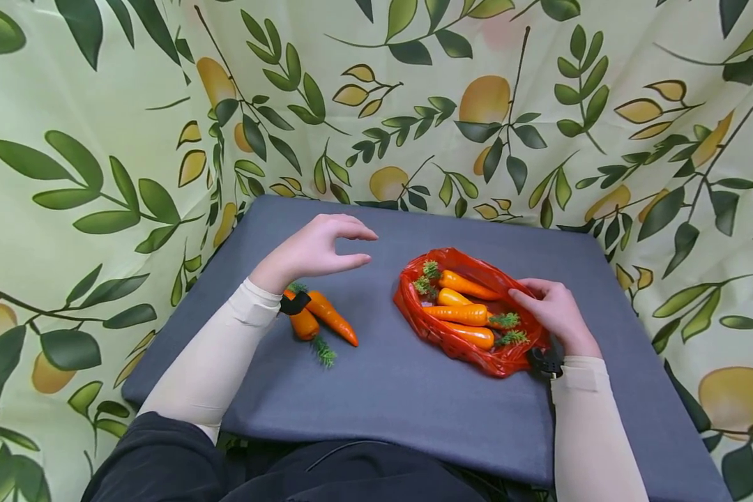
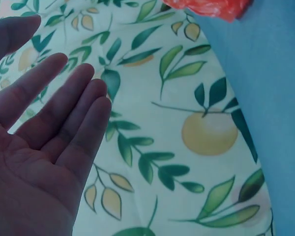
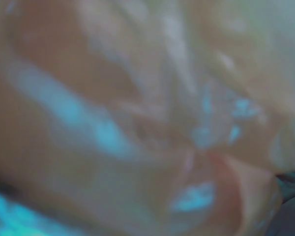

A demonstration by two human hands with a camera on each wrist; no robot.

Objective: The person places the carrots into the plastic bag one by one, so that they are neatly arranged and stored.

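My left hand (image 1: pixel 316 247) hovers over the table with its fingers extended and the thumb apart, holding nothing. In the left wrist view, the palm of that hand (image 2: pixel 44 142) is bare. Below its wrist lie two toy carrots, one whole orange carrot (image 1: pixel 331 317) and another carrot (image 1: pixel 304 325) partly hidden by the wrist strap. On the right, a red plastic bag (image 1: pixel 408 310) lies with its mouth spread, several toy carrots (image 1: pixel 458 315) with green tops inside. My right hand (image 1: pixel 558 314) grips the bag's right rim, thumb on the inner side. The right wrist view is blurred by close plastic.
A grey-blue padded table (image 1: pixel 376 390) bears everything. Cloth with a leaf and fruit print (image 1: pixel 414 90) hangs behind and at both sides. A red edge of the bag (image 2: pixel 211 7) shows at the top of the left wrist view.
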